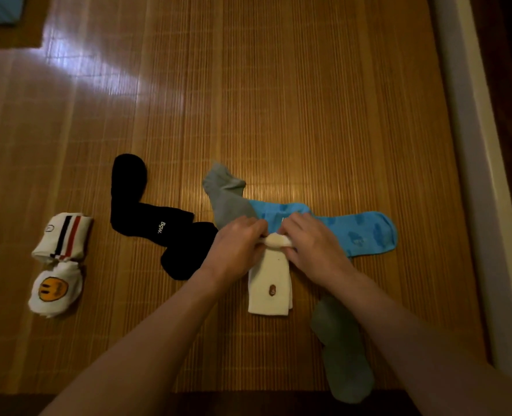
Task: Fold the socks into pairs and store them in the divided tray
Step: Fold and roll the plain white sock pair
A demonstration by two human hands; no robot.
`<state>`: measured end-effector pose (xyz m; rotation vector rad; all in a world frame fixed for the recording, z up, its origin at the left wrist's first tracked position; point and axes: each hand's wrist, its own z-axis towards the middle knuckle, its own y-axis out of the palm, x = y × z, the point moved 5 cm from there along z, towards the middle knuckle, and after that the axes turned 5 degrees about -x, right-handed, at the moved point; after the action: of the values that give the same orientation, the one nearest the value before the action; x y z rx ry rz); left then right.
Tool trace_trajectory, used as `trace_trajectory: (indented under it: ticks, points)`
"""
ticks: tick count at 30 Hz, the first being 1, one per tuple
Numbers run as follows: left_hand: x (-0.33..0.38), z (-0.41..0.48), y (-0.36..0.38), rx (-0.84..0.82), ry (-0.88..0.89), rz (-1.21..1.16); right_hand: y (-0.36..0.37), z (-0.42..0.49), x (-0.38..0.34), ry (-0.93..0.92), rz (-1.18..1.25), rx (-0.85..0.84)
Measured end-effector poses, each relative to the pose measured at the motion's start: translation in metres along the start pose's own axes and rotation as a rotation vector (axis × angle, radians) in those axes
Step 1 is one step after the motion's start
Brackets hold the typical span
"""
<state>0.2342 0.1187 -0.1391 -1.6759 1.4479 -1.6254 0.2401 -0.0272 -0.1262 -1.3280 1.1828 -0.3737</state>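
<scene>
Nearest the person, at six o'clock, the surface's dark front edge is cutting across the bottom of the view, and a grey-green sock (343,361) is lying with its toe right at that edge, so a brushing forearm could be knocking it off. Just beyond, at the centre, the white sock pair (269,285) is lying flat with its cuff toward the person while both hands are working at its far end: the left hand (233,244) and the right hand (311,244) are close together, each pinched on the small rolled end of the pair. The roll is looking loose and short; if either pinch is slipping, it is likely springing open, and uneven rolling would be skewing the bundle. The hands are also resting over a blue sock (365,235) and a grey sock (227,196) at twelve to two o'clock, which could be getting dragged along. At nine o'clock, black socks (146,211) are lying sprawled, and well apart farther left two finished white bundles (58,265) are sitting. Beyond twelve o'clock the bamboo mat (278,85) is lying open, giving ample room; a pale raised border (470,145) is closing off three o'clock. The divided tray is not showing anywhere in view.
</scene>
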Motion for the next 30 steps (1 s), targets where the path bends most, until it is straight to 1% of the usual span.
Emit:
trace_trajectory:
  ticks: [2,5,8,11,13,16,20,23,25,26,28,30]
  points:
    - [0.005,-0.001,0.003,-0.012,0.064,0.064,0.007,-0.003,-0.006,-0.044,-0.093,0.001]
    - [0.009,-0.007,0.007,-0.013,0.110,0.094,0.012,-0.009,-0.011,-0.114,-0.139,0.095]
    - [0.002,-0.013,0.011,-0.078,0.072,-0.043,0.021,-0.017,-0.013,-0.150,-0.157,0.156]
    - [-0.008,-0.016,0.012,-0.125,0.002,-0.214,0.029,-0.023,-0.012,-0.138,-0.179,0.202]
    - [-0.010,-0.016,0.014,-0.165,-0.008,-0.225,0.033,-0.028,-0.011,-0.135,-0.196,0.207]
    - [-0.005,-0.016,0.016,-0.178,-0.028,-0.202,0.037,-0.035,-0.007,-0.119,-0.188,0.131]
    - [0.003,-0.021,0.019,-0.091,-0.024,-0.177,0.031,-0.045,0.000,-0.055,-0.024,0.032]
    - [0.013,-0.027,0.020,-0.025,0.054,-0.088,0.028,-0.037,0.008,0.123,0.169,-0.024]
    - [0.015,-0.031,0.022,-0.011,0.102,-0.007,0.033,-0.029,0.015,0.273,0.316,-0.103]
    - [0.016,-0.032,0.024,-0.015,0.123,0.036,0.036,-0.026,0.019,0.316,0.344,-0.164]
    - [0.015,-0.035,0.029,-0.024,0.162,0.112,0.041,-0.020,0.021,0.317,0.301,-0.289]
    - [0.017,-0.039,0.031,-0.022,0.194,0.154,0.042,-0.015,0.021,0.307,0.279,-0.373]
